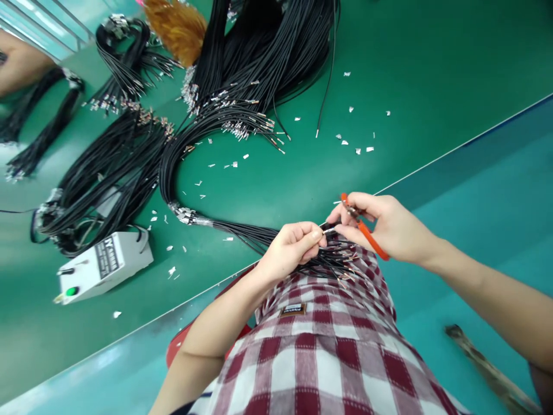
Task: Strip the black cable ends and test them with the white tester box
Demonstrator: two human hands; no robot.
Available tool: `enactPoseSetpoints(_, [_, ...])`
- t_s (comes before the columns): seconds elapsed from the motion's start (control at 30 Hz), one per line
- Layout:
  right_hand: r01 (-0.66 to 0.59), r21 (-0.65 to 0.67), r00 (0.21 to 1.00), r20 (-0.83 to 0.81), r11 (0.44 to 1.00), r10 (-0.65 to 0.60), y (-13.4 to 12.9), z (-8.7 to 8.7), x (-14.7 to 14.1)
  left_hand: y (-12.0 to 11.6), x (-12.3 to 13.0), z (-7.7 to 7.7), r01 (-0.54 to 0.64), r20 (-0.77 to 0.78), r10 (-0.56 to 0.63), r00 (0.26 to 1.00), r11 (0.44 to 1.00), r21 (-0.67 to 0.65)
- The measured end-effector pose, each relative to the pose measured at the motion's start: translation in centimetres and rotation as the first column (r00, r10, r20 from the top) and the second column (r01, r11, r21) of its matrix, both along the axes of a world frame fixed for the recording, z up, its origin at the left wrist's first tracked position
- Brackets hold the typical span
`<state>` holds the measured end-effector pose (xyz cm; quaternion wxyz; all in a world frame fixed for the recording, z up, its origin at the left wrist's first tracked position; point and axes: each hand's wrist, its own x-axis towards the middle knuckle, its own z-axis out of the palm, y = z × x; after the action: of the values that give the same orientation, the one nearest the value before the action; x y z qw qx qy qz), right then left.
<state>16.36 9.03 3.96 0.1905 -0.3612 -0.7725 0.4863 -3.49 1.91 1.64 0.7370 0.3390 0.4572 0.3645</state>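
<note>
L hand point(298, 245): thumb & forefinger pinching 1 wire point(329, 231) close to its silvery tip. R hand point(380, 225): grasping orange-handled pliers point(374, 241), w/ thumb & fingertip also at the tip; whether they touch it, can't tell. Wire pos.: between hands, approx. over surface's point(410, 75) near edge, above checked apron point(315, 357). Loose ends of black bundle point(246, 229) fan out on apron; bundle crosses near edge to a silvery band on the surface.

Rec. (judgement): pinch just behind tip so wire can't flex; turn tip clear of neighbouring ends; set pliers square, light pressure, to avoid nicking strands; 1 wire at a time.

Outward obs.: scraps point(235, 165) scattered back from near edge; white box point(106, 262) w/ green button toward surface's left end; large wire pile point(285, 57) farther from near edge, brown fluffy item point(177, 29) adj.; another person's arm point(21, 63) by far-left corner.
</note>
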Motion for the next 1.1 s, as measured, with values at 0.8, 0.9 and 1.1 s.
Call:
enactPoseSetpoints(0.8, [-0.456,0.781,0.889,0.383,0.427,0.249,0.5,1.0,-1.3,0.1,-0.1,0.2,0.085,-0.124,-0.078,0.989,0.995,0.051])
enactPoseSetpoints(0.9, [-0.477,0.57,0.869,0.417,0.669,0.264,1.2,1.6,-0.9,-0.6,0.2,0.4,0.142,-0.467,0.084,0.88,0.892,0.429])
enactPoseSetpoints(1.1, [-0.464,0.296,0.848,0.422,0.835,0.322,2.2,2.6,-0.8,-0.6,0.3,-0.3,0.548,-0.774,0.278,0.568,0.574,0.608])
